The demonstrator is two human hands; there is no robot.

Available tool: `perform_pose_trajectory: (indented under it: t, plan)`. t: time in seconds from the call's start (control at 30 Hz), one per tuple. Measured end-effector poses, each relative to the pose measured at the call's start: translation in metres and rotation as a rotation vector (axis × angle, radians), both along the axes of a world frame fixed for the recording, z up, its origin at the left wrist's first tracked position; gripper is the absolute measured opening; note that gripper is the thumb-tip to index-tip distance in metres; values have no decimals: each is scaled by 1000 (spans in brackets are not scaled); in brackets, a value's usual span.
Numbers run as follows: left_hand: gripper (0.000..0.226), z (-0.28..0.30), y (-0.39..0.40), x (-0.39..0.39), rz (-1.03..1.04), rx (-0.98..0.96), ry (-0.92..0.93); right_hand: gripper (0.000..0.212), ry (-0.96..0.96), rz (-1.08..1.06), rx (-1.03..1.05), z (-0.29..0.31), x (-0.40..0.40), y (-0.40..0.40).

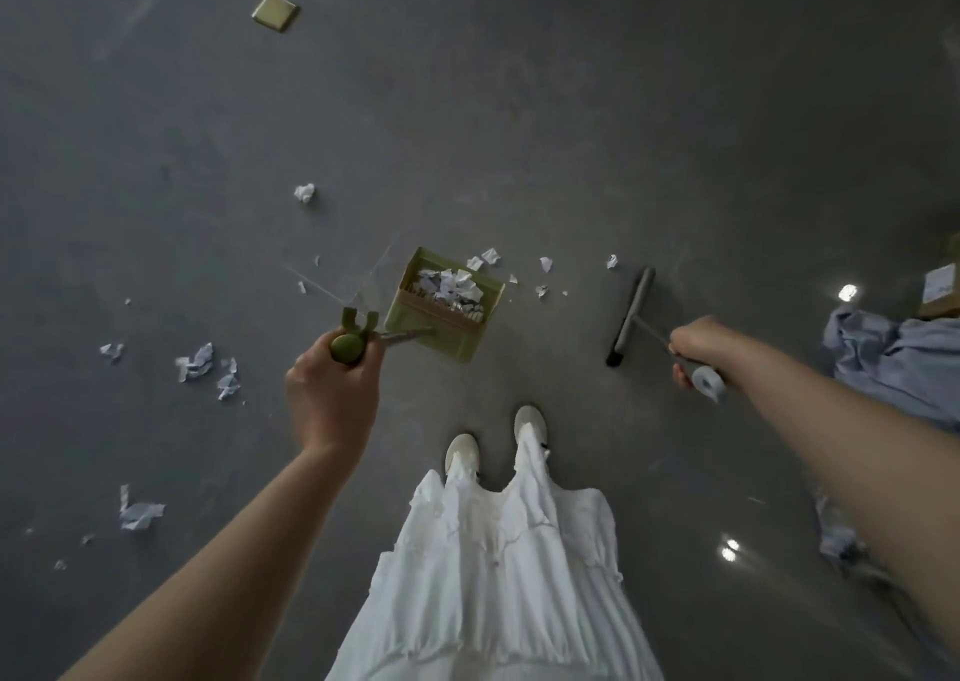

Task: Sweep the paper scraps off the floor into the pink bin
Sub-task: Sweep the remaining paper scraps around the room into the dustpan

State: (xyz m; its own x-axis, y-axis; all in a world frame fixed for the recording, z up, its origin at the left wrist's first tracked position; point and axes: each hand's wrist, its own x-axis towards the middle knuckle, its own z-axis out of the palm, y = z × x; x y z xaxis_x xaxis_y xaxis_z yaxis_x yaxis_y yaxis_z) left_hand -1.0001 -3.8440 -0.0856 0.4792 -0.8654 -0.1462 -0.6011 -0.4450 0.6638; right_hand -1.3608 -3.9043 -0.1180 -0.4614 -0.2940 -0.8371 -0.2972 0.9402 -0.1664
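Observation:
My left hand grips the green handle of a long dustpan, whose green pan stands on the grey floor ahead of my feet with a heap of white paper scraps inside. My right hand grips the grey handle of a broom, and its grey broom head rests on the floor to the right of the pan. Loose paper scraps lie between pan and broom head. More scraps are scattered on the left. No pink bin is in view.
A brass floor plate sits far back on the left. A blue-grey cloth lies crumpled at the right edge beside a cardboard box. My white shoes and white skirt fill the lower middle.

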Motion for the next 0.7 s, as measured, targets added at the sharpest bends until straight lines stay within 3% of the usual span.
perform_pose_trajectory:
  t: [0.2, 0.47, 0.7]
  plan:
    - [33, -1, -17, -10, 89, 2, -39, 24, -12, 163, -21, -4, 4, -61]
    - [28, 11, -17, -31, 261, 53, -68, 14, 9, 433, 13, -5, 21, -99]
    - [27, 14, 6, -25, 394, 41, -60, 12, -84, 607, 1, 5, 80, -111]
